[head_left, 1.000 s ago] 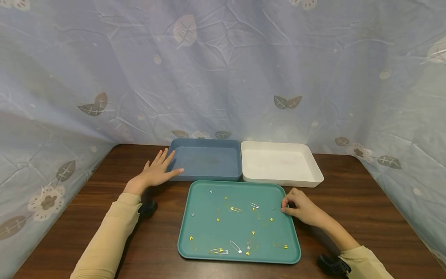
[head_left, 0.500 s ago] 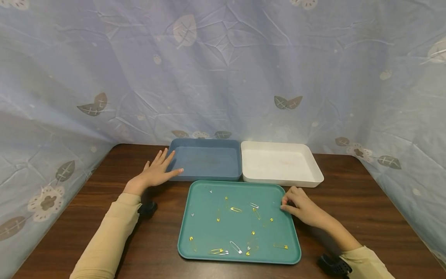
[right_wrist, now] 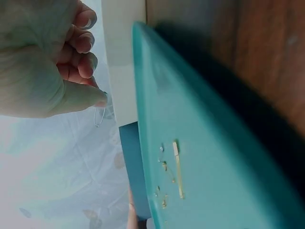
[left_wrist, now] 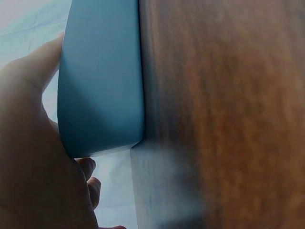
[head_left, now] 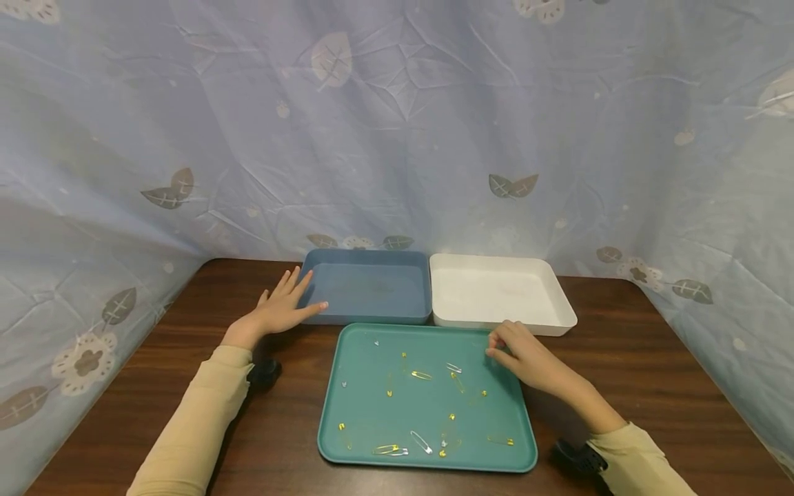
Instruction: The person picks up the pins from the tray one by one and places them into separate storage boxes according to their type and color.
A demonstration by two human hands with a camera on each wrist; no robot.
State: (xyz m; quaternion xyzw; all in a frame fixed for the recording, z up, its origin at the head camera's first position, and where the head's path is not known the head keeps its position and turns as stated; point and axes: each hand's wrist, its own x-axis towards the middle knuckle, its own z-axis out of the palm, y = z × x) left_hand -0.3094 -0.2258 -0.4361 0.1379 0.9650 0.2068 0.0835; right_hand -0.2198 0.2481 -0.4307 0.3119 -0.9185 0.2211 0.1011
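- The right hand [head_left: 527, 355] pinches 1 silver safety pin [right_wrist: 103, 116] between thumb and forefinger; its other fingers curl in loosely, apparently to keep clear of so small a thing.
- The pinch covers 1 end of the pin and leaves the far loop hanging free below the thumb, likely because fingertips alone suit thin wire.
- That pin is over the far right part of the green tray [head_left: 366, 417], near the white tray [head_left: 502, 289].
- The left hand [head_left: 276, 311] has its fingers spread, thumb well apart, at the left end of the blue tray [head_left: 372, 286]; it seems to rest there as a steadying touch, though I cannot tell how hard it presses.
- The 2 deeper trays stand side by side behind the green tray, presumably so both are within easy reach.
- The green tray's raised rim probably keeps the loose gold pins [head_left: 421, 375] and silver pins [head_left: 421, 441] from sliding off.
- The held pin looks slim and pale, a narrow wire loop; whether its clasp is fastened is hidden by the fingers.
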